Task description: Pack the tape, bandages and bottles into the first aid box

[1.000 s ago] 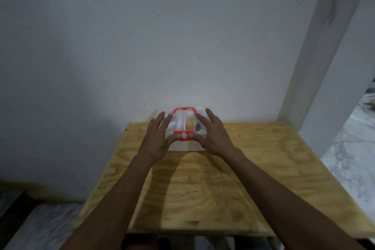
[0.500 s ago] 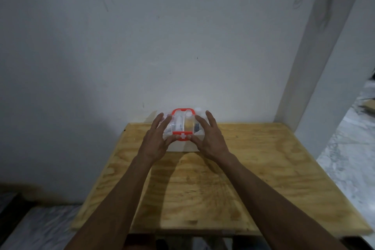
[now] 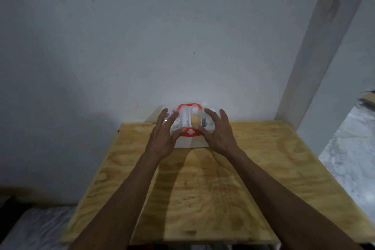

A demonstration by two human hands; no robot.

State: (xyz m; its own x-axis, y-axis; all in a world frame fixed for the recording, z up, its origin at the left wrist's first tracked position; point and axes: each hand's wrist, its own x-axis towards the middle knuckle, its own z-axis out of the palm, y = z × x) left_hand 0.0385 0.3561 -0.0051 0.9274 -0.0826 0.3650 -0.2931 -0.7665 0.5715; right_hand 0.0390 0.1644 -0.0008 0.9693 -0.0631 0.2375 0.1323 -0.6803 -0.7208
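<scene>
First aid box (image 3: 190, 142) set at far edge of wooden bench (image 3: 263, 168), lid closed, left hand (image 3: 162, 138) and right hand (image 3: 218, 135) laid on lid, fingers spread, nothing gripped, bottles (image 3: 195, 121) seen inside

Single view: head-worn wide-angle camera, looking forward and down along both forearms onto the wooden surface (image 3: 243, 168), facing the wall (image 3: 142, 46).
</scene>
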